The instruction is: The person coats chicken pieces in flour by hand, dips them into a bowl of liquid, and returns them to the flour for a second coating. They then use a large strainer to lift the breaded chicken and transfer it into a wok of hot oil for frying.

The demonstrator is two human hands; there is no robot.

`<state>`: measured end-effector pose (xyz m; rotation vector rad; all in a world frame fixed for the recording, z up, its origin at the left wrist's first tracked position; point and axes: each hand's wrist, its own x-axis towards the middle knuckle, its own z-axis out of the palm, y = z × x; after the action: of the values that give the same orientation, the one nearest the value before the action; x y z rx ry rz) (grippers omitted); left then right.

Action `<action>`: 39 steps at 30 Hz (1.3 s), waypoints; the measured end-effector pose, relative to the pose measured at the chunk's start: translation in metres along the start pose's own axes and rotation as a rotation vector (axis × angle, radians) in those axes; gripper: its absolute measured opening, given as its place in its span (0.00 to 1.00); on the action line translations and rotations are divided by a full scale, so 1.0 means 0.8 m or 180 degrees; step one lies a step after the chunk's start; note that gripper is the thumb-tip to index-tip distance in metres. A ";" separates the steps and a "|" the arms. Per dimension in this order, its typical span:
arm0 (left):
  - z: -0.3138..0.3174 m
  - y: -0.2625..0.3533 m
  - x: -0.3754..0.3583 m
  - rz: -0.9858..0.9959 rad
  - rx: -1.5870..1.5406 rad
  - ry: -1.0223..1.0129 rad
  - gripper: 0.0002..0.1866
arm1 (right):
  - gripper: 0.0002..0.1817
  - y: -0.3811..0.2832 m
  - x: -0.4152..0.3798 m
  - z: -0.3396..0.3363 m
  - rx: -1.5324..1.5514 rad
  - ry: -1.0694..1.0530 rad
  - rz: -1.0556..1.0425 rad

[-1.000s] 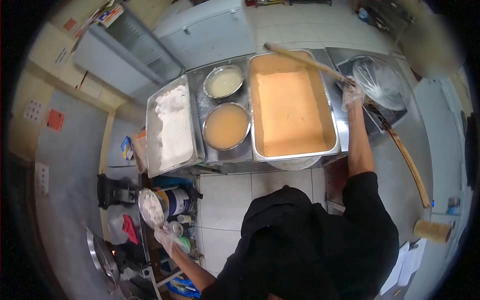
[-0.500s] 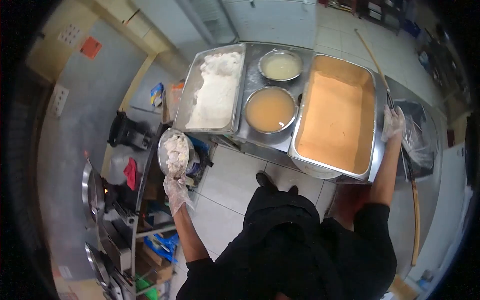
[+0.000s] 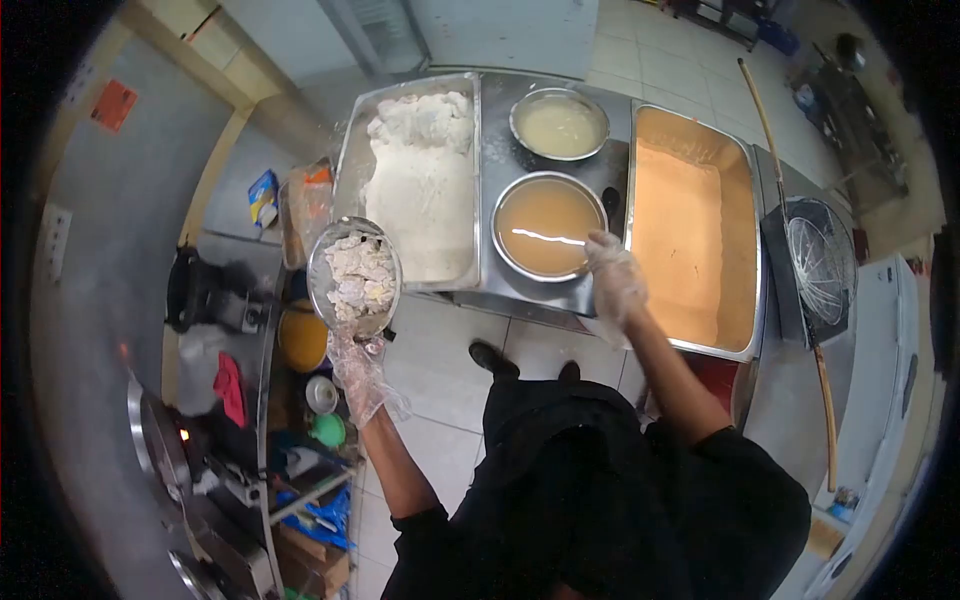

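Observation:
My left hand [image 3: 357, 370], in a clear plastic glove, grips the near rim of a metal bowl [image 3: 390, 310]. Pale, flour-coated pieces of food [image 3: 358, 275] fill it. My right hand [image 3: 615, 275], gloved too, is at the right rim of a bowl of orange-brown liquid [image 3: 540, 225]; blur hides whether its fingers touch or grip the rim. Behind that stands a bowl of pale, cloudy liquid [image 3: 560, 125]. To the left lies a deep tray of white flour [image 3: 420, 200]; to the right, a deep tray of orange-brown powder [image 3: 680, 230].
A wire skimmer [image 3: 820, 255] rests in a dark container at the right, beside long wooden handles [image 3: 825, 420]. On the left are a stove burner with a lit flame [image 3: 185, 435], a red cloth [image 3: 229, 390] and a shelf rack. Tiled floor [image 3: 430, 390] shows below the trays.
My right hand has moved left from the wooden handle to the orange-brown liquid's bowl. The view has shifted, and the left-hand bowl now sits closer to the flour tray, its contents facing me more.

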<state>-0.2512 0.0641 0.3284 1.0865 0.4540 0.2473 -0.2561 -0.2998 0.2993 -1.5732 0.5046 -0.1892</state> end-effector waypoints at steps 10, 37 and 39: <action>0.088 0.063 0.139 -0.0306 0.1123 -0.0625 0.17 | 0.30 0.068 0.115 0.039 -0.0925 0.1742 0.0592; 0.104 0.023 0.219 -0.0556 0.1015 -0.1859 0.15 | 0.42 0.055 0.185 0.025 -0.2270 0.1233 0.1339; 0.106 0.017 0.220 -0.0604 0.1063 -0.1751 0.16 | 0.38 0.026 0.176 0.027 -0.2280 0.1064 0.1366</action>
<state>-0.0556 0.0754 0.3324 1.3681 0.0997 -0.3042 -0.1263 -0.3403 0.2513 -2.0832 1.2585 0.0746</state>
